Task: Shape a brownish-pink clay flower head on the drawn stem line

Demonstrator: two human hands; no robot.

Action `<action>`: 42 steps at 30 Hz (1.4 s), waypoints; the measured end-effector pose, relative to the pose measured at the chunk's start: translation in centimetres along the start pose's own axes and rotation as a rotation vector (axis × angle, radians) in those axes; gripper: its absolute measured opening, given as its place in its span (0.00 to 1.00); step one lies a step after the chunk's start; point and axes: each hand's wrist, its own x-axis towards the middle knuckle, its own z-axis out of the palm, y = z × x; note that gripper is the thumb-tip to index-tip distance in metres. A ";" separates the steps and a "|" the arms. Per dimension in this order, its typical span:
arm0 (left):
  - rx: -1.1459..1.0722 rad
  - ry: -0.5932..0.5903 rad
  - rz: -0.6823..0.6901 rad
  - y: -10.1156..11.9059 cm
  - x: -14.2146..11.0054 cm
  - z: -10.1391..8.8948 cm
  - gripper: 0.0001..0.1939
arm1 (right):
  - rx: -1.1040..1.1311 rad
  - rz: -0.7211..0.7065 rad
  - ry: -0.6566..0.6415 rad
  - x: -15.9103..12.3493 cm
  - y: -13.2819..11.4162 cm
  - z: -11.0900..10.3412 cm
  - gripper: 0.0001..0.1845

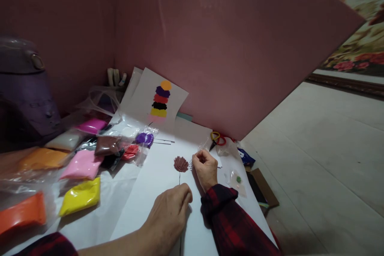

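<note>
A brown clay-like flower [181, 164] with ruffled petals lies over a white sheet [135, 208]. From it a thin dark stem [179, 178] runs down into my left hand [172, 208], whose fingers are curled closed around it. My right hand [207, 168] is just right of the flower, thumb and forefinger pinched together; whatever they hold is too small to make out. Thin metal-looking pieces [220, 167] show partly from behind that hand. Scissors [216, 140] with red and yellow handles lie beyond it.
Bags of coloured clay, among them pink [82, 165], yellow [81, 197] and orange [22, 212], crowd the left. A sheet with stacked colour patches [177, 96] leans at the back. A purple container [28, 96] stands far left. A small clear bag [238, 184] lies right.
</note>
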 end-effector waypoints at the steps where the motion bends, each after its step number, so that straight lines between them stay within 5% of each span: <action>1: 0.004 -0.004 0.003 0.0 0.0 0.0 0.11 | 0.003 0.003 -0.002 0.0 0.0 0.0 0.11; 42: -0.001 -0.044 0.001 -0.2 0.2 0.1 0.11 | 0.158 0.026 -0.192 -0.2 -0.1 0.0 0.10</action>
